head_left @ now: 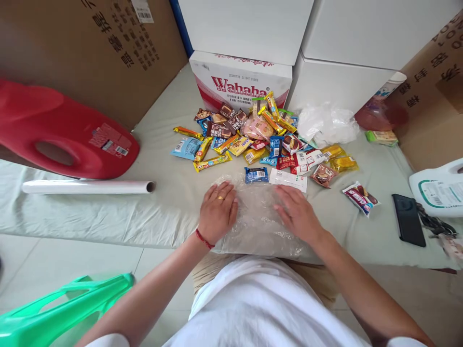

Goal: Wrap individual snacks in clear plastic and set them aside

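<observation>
A clear plastic bag (258,221) lies flattened at the table's front edge. My left hand (218,209) rests on its left side, fingers laid out flat, with a ring and a red wrist string. On the bag's right side lies my right hand (297,210), its thumb apart from the fingers. Just beyond the hands are a small dark blue snack packet (256,175) and a white paper packet (288,180). Behind these spreads a heap of wrapped snacks (231,144) in yellow, brown, blue and red wrappers.
A Wahaha carton (242,79) stands behind the snacks, beside crumpled white plastic bags (327,126). To the left are a red jug (68,130) and a white roll (88,186). A black phone (408,220) and white bottle (439,188) lie right. A green stool (68,308) stands below.
</observation>
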The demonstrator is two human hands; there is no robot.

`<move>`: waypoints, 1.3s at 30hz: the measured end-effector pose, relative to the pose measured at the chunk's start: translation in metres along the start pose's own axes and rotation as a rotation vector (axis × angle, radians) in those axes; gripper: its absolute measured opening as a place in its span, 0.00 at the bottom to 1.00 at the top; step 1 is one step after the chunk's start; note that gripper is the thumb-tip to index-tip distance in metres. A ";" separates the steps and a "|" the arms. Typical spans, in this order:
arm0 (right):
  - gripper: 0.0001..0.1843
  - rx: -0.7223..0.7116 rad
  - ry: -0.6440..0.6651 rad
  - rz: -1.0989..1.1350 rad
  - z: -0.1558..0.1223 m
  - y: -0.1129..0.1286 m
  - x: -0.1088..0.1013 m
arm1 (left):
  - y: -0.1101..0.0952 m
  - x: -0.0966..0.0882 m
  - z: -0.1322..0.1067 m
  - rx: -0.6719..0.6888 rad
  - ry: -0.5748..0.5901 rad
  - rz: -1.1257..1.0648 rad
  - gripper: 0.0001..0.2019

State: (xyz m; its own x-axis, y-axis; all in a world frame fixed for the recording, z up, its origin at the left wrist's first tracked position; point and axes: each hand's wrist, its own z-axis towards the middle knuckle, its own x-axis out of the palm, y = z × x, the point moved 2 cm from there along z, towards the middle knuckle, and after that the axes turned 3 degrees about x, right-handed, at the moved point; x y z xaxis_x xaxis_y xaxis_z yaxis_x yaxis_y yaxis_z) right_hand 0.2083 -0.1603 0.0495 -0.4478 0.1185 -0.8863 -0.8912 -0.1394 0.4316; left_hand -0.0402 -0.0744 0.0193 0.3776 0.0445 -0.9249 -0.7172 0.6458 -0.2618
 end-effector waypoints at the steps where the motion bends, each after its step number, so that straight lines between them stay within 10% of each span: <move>1: 0.29 -0.034 0.037 -0.022 0.010 0.000 0.013 | 0.003 0.003 0.003 0.012 0.048 0.000 0.22; 6: 0.32 0.003 0.107 -0.122 0.015 -0.032 0.049 | 0.035 0.018 0.000 -0.073 0.179 0.065 0.29; 13: 0.24 0.037 0.079 -0.005 0.020 -0.048 0.014 | 0.041 0.020 -0.009 -0.077 0.169 0.043 0.31; 20: 0.19 0.100 -0.070 -0.314 0.156 -0.035 -0.024 | 0.043 0.020 -0.009 -0.068 0.151 0.015 0.30; 27: 0.31 0.179 0.018 -0.573 0.270 -0.027 0.003 | 0.042 0.017 -0.009 -0.078 0.169 0.016 0.30; 33: 0.32 0.329 -0.004 -0.433 0.278 -0.047 0.012 | 0.043 0.018 -0.009 -0.074 0.157 -0.017 0.30; 39: 0.26 0.008 -0.064 -0.467 0.265 -0.032 0.024 | 0.043 0.016 -0.009 -0.070 0.156 -0.028 0.30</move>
State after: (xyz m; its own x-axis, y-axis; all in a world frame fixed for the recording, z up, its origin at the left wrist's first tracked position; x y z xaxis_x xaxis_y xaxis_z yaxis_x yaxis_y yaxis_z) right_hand 0.2073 0.1074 0.0590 -0.0018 0.2273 -0.9738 -0.9987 -0.0492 -0.0096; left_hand -0.0706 -0.0529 -0.0090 0.3061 -0.0951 -0.9472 -0.7487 0.5906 -0.3012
